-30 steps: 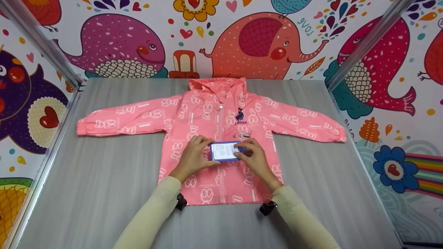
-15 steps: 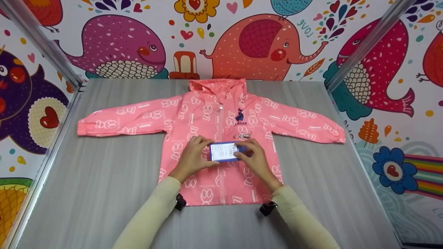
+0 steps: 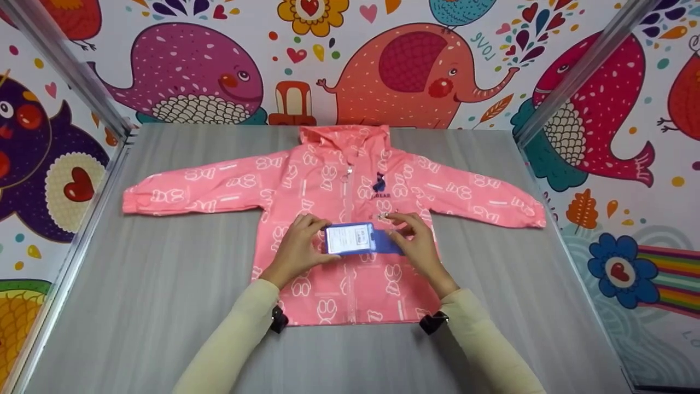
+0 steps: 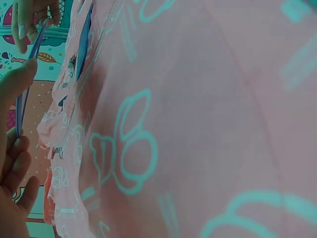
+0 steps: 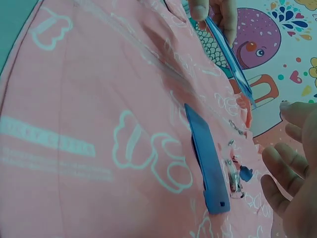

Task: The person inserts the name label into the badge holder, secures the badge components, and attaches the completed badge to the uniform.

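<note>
My left hand point(image 3: 299, 244) grips a blue-framed badge holder point(image 3: 346, 239) by its left end, the thumb below and the fingers above. A white printed card shows inside it. Just right of it a flat blue plastic piece point(image 3: 388, 242) lies on the pink jacket point(image 3: 322, 284); the right wrist view shows a small square hole in this blue piece point(image 5: 208, 158). My right hand point(image 3: 418, 241) is over the blue piece's right end in the head view. In the right wrist view the right hand point(image 5: 292, 163) has spread, relaxed fingers, a gap from the badge holder point(image 5: 230, 59).
Small metal clips point(image 5: 235, 178) lie on the jacket's chest, below a dark bear print point(image 3: 378, 183). The jacket is spread flat with both sleeves out on a grey table point(image 3: 180, 284). Cartoon-printed walls point(image 3: 350, 60) and metal posts point(image 3: 585, 71) surround the table.
My right hand has let go of the badge holder and moved right. The left hand has shifted slightly left with it, and more of the card and of the blue piece now shows.
</note>
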`<move>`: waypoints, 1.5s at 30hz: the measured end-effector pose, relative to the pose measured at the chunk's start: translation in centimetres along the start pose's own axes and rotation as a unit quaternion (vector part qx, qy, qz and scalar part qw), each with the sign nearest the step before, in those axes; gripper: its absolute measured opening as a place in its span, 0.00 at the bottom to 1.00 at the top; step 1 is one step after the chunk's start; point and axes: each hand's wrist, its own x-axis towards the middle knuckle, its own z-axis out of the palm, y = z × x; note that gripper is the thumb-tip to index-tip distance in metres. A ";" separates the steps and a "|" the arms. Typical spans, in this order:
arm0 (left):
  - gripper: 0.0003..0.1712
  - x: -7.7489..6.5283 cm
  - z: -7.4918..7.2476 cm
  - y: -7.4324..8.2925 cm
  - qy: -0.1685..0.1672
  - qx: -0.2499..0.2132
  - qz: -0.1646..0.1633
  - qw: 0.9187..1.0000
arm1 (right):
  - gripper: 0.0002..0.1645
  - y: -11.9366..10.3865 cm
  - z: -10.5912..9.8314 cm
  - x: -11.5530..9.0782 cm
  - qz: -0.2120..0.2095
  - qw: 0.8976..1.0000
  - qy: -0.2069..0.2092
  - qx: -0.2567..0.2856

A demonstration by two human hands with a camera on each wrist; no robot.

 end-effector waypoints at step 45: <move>0.44 -0.9 -1.5 -1.6 -0.029 0.002 -0.038 0.999 | 0.43 4.5 -4.4 0.9 -0.122 0.952 -0.161 -0.228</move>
